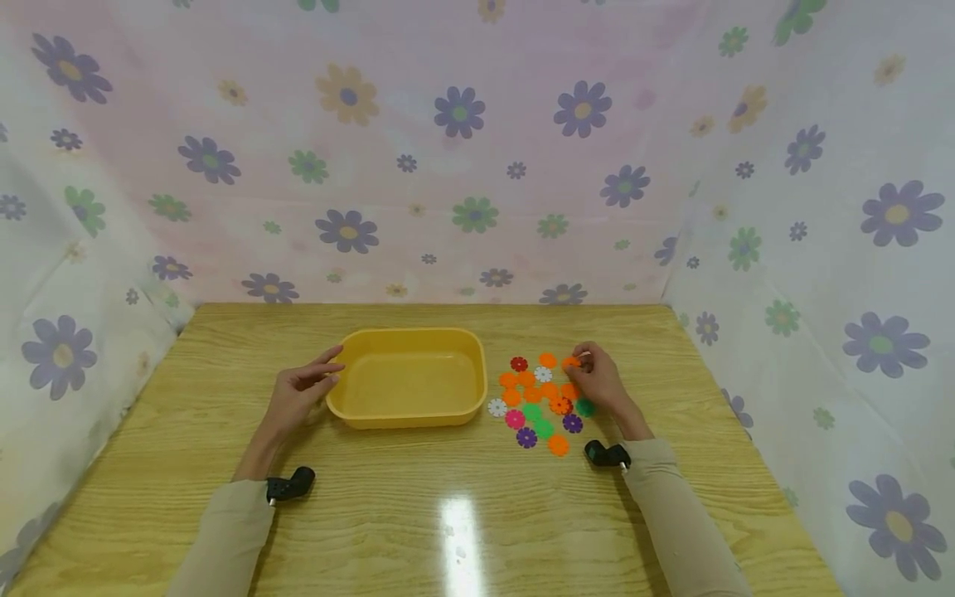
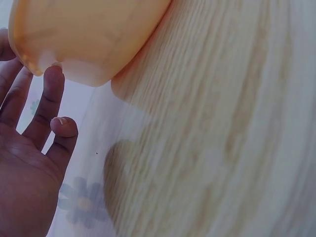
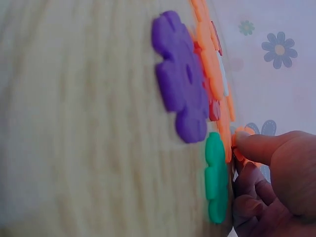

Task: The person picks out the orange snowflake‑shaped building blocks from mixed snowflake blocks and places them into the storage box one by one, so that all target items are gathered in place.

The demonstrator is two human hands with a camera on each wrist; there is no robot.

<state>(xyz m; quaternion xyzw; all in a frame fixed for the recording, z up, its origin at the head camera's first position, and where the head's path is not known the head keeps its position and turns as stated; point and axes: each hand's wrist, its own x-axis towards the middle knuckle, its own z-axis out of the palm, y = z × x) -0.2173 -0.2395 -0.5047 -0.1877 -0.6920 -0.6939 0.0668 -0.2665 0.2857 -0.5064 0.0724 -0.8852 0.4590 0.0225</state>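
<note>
At its left end, a yellow plastic basin (image 1: pixel 406 421) is touched by my left hand (image 1: pixel 294 396). In the left wrist view, loosely extended fingers (image 2: pixel 52 91) lie against the basin's wall (image 2: pixel 84 39), without curling round it. My right hand (image 1: pixel 601 385) pinches an orange flower-shaped disc (image 1: pixel 570 362) between thumb and fingers at the far right of a scattered group. The right wrist view has the thumb (image 3: pixel 254 147) on this disc. Close to that hand lie a dark green disc (image 1: pixel 585 407) and a purple disc (image 1: pixel 572 424), flat on the table.
More notched discs, such as a white one (image 1: pixel 496 407), a pink one (image 1: pixel 515 419) and a light green one (image 1: pixel 544 429), spread right of the basin, some overlapping. The wooden table (image 1: pixel 388 531) meets a flower-patterned curtain (image 1: pixel 418 182) at the back and sides.
</note>
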